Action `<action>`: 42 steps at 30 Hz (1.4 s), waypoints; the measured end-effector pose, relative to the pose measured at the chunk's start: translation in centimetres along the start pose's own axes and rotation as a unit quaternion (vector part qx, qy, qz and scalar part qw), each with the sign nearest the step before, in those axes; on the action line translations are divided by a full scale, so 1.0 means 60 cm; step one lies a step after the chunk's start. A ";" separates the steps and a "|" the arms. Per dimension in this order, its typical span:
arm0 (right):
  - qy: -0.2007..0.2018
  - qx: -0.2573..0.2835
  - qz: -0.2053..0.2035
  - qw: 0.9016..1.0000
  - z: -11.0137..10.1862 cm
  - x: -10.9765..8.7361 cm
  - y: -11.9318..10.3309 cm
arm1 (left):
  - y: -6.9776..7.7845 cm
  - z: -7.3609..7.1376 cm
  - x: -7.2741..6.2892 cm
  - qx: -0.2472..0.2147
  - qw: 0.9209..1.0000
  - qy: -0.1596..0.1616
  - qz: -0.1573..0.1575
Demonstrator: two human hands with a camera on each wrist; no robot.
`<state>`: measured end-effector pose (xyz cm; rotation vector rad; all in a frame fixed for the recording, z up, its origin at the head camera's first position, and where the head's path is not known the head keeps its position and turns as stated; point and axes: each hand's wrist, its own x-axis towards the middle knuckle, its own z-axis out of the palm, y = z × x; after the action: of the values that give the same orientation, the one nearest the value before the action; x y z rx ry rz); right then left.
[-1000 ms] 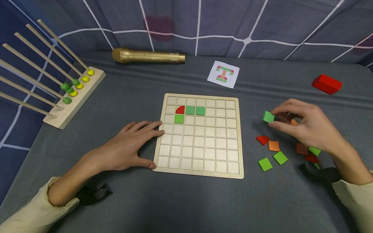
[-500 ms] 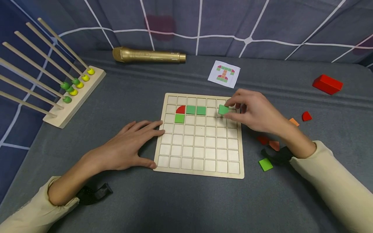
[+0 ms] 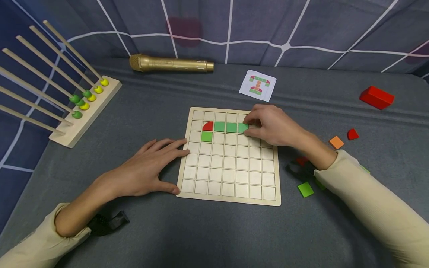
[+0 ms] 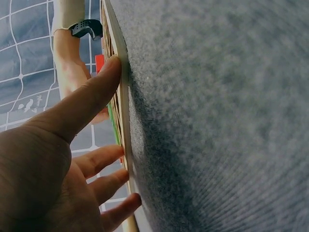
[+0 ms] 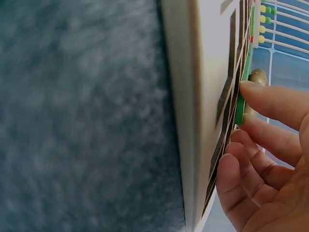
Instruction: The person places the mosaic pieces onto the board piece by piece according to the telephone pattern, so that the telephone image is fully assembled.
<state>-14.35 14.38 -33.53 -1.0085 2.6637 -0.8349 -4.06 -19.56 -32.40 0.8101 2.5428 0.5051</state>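
Note:
A wooden grid board [image 3: 229, 150] lies on the dark cloth. In its second row sit a red quarter-round tile [image 3: 208, 126] and two green square tiles [image 3: 219, 127], with a lighter green square tile [image 3: 206, 136] below the red one. My right hand [image 3: 273, 124] pinches another green square tile [image 3: 242, 128] between thumb and index finger, at the cell right of that row; the right wrist view shows this tile [image 5: 240, 108] against the board. My left hand [image 3: 144, 171] is spread, its thumb and fingertips touching the board's left edge.
Right of the board lie a green tile [image 3: 305, 189], an orange tile [image 3: 336, 142] and red pieces, some partly under the right sleeve. A pattern card [image 3: 257, 85], a gold microphone [image 3: 171, 64], a red block [image 3: 377, 97] and a bead-peg stand [image 3: 87, 111] stand farther back.
My right hand has carried the green square tile leftward from the loose pieces onto the board, beside the other green tiles. My left hand has stayed at the board's edge.

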 end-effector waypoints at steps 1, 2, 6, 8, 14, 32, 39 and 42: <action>-0.003 0.000 0.002 1.000 0.000 0.000 -0.001 | 0.000 0.000 0.000 -0.001 1.000 0.000 0.000; -0.006 -0.001 0.004 1.000 0.000 0.001 -0.002 | 0.000 0.000 0.000 0.000 1.000 0.001 0.001; -0.012 -0.001 0.012 1.000 -0.002 0.000 -0.005 | 0.001 -0.001 0.000 0.001 1.000 0.002 0.003; -0.012 0.000 0.013 1.000 -0.003 -0.002 -0.005 | 0.002 -0.001 0.000 0.001 1.000 0.002 0.003; -0.008 0.011 0.013 1.000 -0.004 -0.006 -0.005 | 0.002 -0.001 0.002 0.000 1.000 -0.001 0.002; 0.049 0.013 0.062 0.997 -0.051 -0.094 0.012 | 0.004 0.000 0.000 -0.002 1.000 -0.002 0.001; 0.062 0.001 0.116 0.991 -0.071 -0.167 0.042 | 0.004 -0.003 -0.001 0.000 1.000 -0.003 -0.002; 0.051 -0.004 0.118 0.992 -0.072 -0.194 0.050 | 0.004 -0.003 -0.001 0.001 1.000 -0.004 -0.001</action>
<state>-8.70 25.72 -32.05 -0.6509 2.8014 -0.8465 -3.99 -19.42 -32.10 0.8088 2.5379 0.4980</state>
